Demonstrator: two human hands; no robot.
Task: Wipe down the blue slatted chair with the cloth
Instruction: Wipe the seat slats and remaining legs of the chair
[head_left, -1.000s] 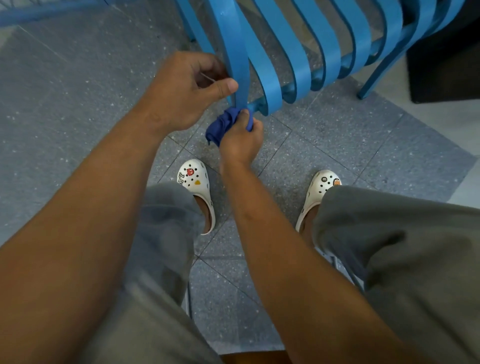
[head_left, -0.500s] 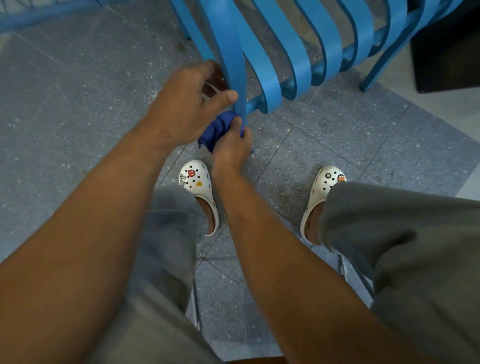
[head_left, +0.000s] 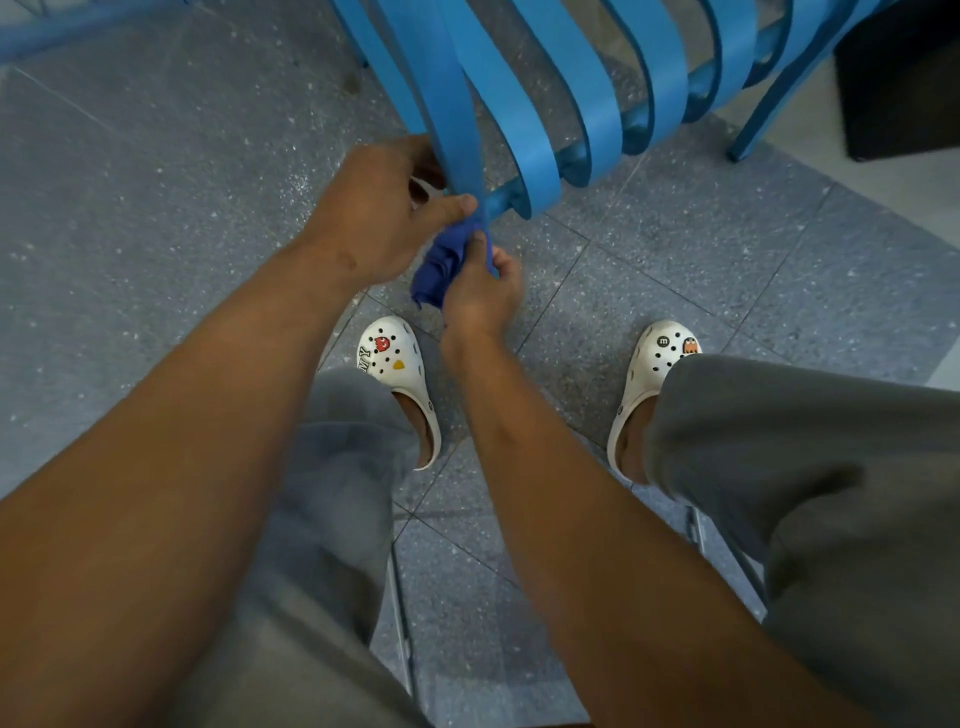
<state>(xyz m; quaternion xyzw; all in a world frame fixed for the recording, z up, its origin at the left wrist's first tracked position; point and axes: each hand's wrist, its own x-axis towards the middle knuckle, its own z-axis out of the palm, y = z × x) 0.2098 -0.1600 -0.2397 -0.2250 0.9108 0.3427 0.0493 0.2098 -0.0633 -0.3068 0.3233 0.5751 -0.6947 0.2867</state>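
The blue slatted chair fills the top of the head view, its curved slats bending down toward me. My left hand grips the leftmost slat near its lower end, thumb pressed on the slat's front. Just below it, my right hand is closed on a bunched dark blue cloth, holding it against the bottom tip of that same slat. Part of the cloth hangs out to the left of my fingers.
Grey speckled floor tiles lie under everything. My feet in white clogs stand below the hands, grey trousers over both knees. A chair leg slants down at the upper right beside a dark mat.
Both hands and the cloth slid slightly lower along the leftmost slat, toward its bottom tip. The view shifted a little; the grips stayed the same.
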